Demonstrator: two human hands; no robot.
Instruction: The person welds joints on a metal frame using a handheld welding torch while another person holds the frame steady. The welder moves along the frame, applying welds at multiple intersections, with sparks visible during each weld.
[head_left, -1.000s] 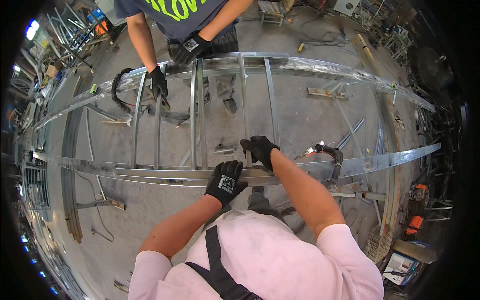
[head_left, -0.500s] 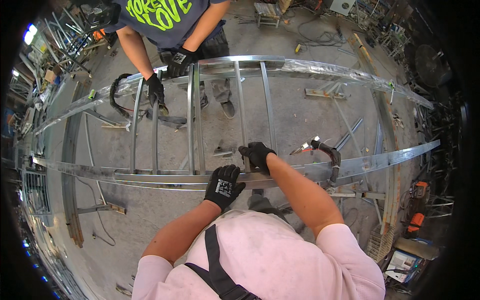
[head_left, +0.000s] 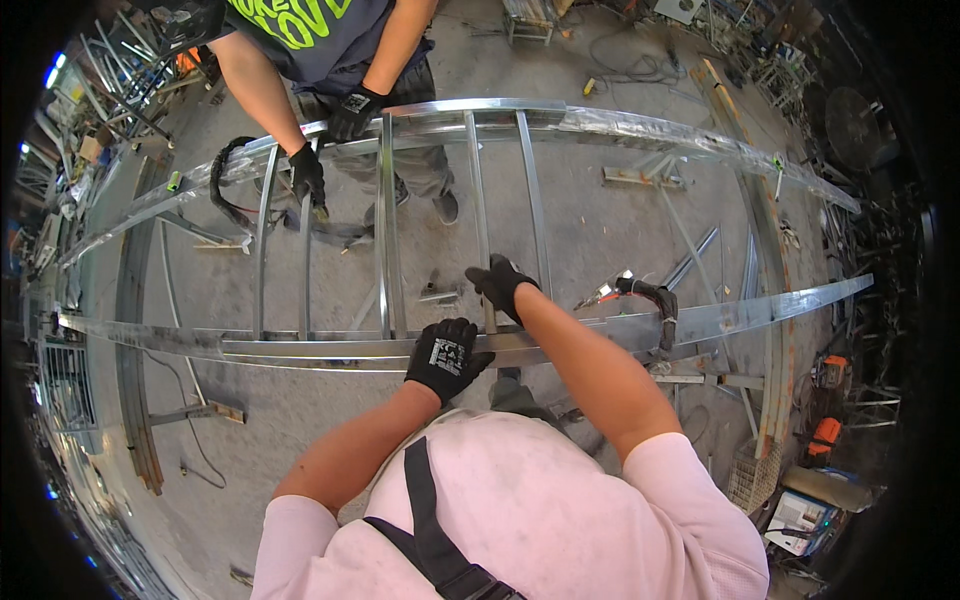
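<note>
A long ladder-like frame of shiny metal tubing lies across in front of me. My left hand (head_left: 447, 358), in a black glove, is closed over its near rail (head_left: 320, 349). Just to the right and farther out, my right hand (head_left: 502, 287), gloved alike, is closed round a crossbar (head_left: 474, 190) a little above that rail; its fingertips are partly hidden. Across the frame, a co-worker's gloved hand (head_left: 308, 178) holds the upper part of another crossbar (head_left: 306, 260). The co-worker's other hand (head_left: 356, 114) rests at the far rail (head_left: 470, 105).
A welding torch (head_left: 603, 290) with a black cable (head_left: 660, 310) hangs over the near rail at right. Long beams (head_left: 135, 380) support the frame at left and right. Offcuts (head_left: 440, 294) lie on the concrete floor. An orange tool (head_left: 825, 436) sits at far right.
My right hand has shifted slightly up along the crossbar, away from the near rail. My left hand stays on the rail. The view has moved a little.
</note>
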